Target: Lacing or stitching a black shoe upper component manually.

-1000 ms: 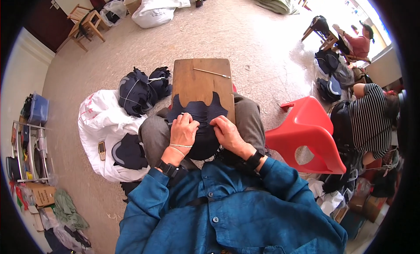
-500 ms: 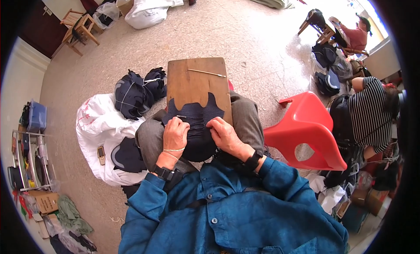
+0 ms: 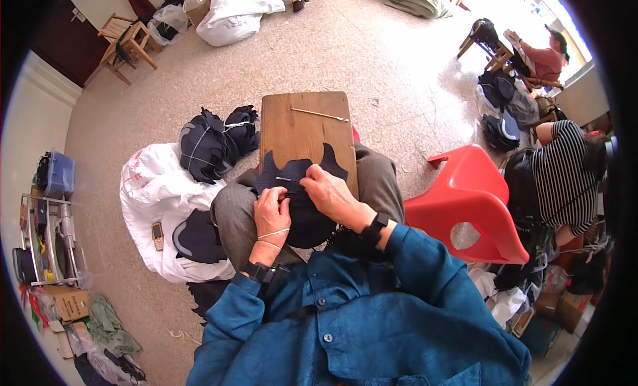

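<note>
A dark navy fabric piece (image 3: 307,216) with a scalloped far edge lies across my lap and the near end of a wooden board (image 3: 302,130). At its left part, my left hand (image 3: 272,216) has thumb and fingers closed on the fabric. My right hand (image 3: 329,193) is over the middle of the piece, its fingertips pinched together; what they hold is too small to make out. Between the two hands a small thin metal piece (image 3: 286,179) shows against the fabric. A slender rod with a pale tip (image 3: 320,114) lies on the board's far part.
To my left are tied dark bundles (image 3: 211,143), a white sack (image 3: 149,206) and a mobile phone (image 3: 157,235). A red plastic chair (image 3: 475,200) stands close on my right, with a person in stripes (image 3: 565,173) beyond it. Another person (image 3: 541,57) sits farther off.
My right hand has moved left and away from me, from the fabric's right side to its middle. My left hand has shifted slightly nearer. The thread lines across the fabric are now mostly covered.
</note>
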Tool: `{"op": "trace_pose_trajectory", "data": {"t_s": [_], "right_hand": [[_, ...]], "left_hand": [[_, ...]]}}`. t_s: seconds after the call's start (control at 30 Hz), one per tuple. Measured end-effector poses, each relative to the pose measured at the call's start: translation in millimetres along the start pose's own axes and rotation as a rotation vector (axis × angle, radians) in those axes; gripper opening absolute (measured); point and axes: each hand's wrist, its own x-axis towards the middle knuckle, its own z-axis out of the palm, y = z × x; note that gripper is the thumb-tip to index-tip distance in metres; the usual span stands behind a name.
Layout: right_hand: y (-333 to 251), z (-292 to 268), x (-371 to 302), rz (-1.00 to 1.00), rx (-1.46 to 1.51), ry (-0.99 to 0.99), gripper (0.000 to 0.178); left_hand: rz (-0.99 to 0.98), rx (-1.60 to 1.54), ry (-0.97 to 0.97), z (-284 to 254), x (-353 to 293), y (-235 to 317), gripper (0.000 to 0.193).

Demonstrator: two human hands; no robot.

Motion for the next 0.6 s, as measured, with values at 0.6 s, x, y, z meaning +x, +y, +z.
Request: {"op": "trace_pose_trajectory", "data": {"t_s": [0.6], "right_hand": [[15.1, -3.7, -2.4, 0.039, 0.158, 0.056, 0.011]], "left_hand": [[-0.078, -0.051, 0.012, 2.3, 0.1, 1.2, 0.030]]}}
